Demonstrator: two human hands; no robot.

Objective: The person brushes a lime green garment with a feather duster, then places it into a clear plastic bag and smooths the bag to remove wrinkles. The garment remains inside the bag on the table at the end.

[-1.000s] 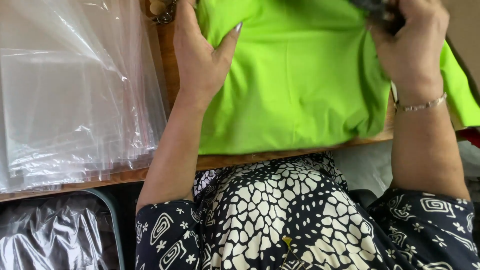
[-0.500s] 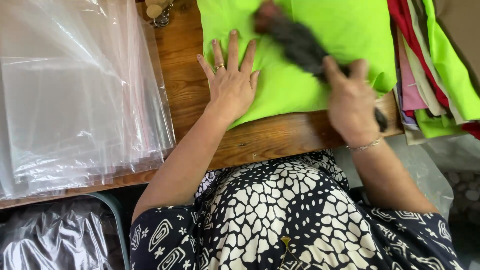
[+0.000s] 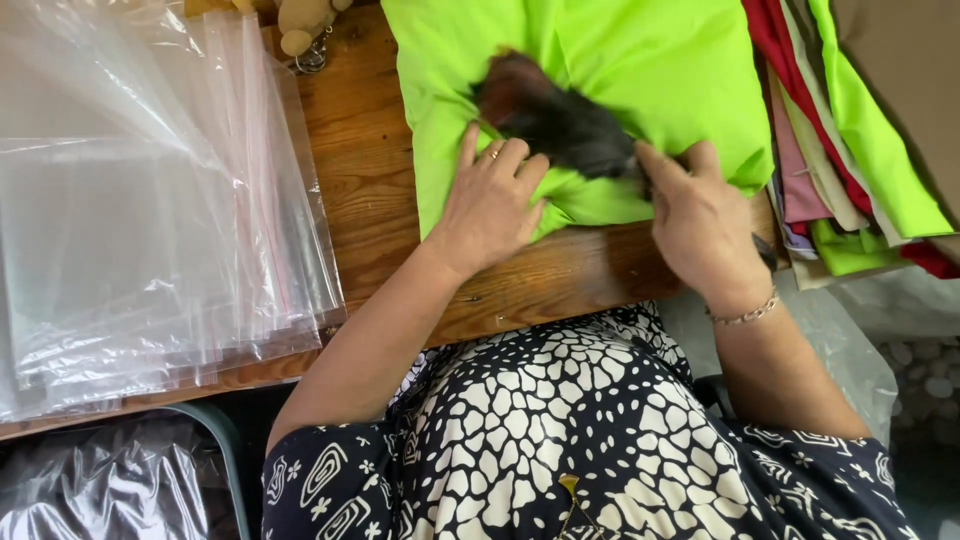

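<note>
Where fingers (image 3: 500, 165) press: dark brush (image 3: 555, 120) on green cloth (image 3: 650, 70).

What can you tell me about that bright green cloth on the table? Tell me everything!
The green cloth is bright lime, smooth, thin fabric, folded flat on the wooden table. Its near edge is bunched into wrinkles. The left hand presses on that edge, and the right hand moves a dark brush over its middle. A pile of coloured cloths lies beside it on the right.

Lime-green folded cloth (image 3: 640, 90) lies rumpled under a dark brush (image 3: 560, 120).
</note>
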